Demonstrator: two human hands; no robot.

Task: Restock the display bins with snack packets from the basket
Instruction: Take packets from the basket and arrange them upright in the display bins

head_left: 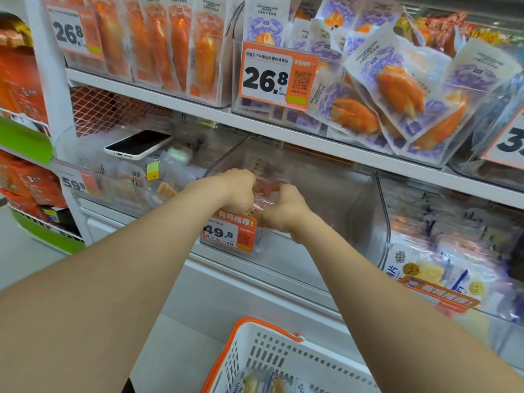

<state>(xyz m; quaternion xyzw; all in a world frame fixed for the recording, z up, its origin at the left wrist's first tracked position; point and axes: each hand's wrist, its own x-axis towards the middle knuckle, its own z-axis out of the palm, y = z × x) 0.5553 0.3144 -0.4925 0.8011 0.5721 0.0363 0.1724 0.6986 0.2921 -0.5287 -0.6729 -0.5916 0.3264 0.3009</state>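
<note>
Both my arms reach into a clear plastic display bin [365, 217] on the middle shelf, the one with the 49.8 price tag [228, 232]. My left hand [239, 191] and my right hand [283, 211] are curled around clear snack packets with reddish contents [268, 191], held between them just above the bin's front rim. The rest of this bin looks nearly bare. Below, a white basket with an orange rim [263, 353] holds several more packets [263, 382] at the bottom edge of the view.
A phone [137, 144] lies on packets in the left bin marked 59.8. The upper shelf carries orange packets [175, 43] and a bin of purple-and-white crab stick packets [397, 92] spilling over its front. A bin of blue-and-white packets [442, 268] stands to the right.
</note>
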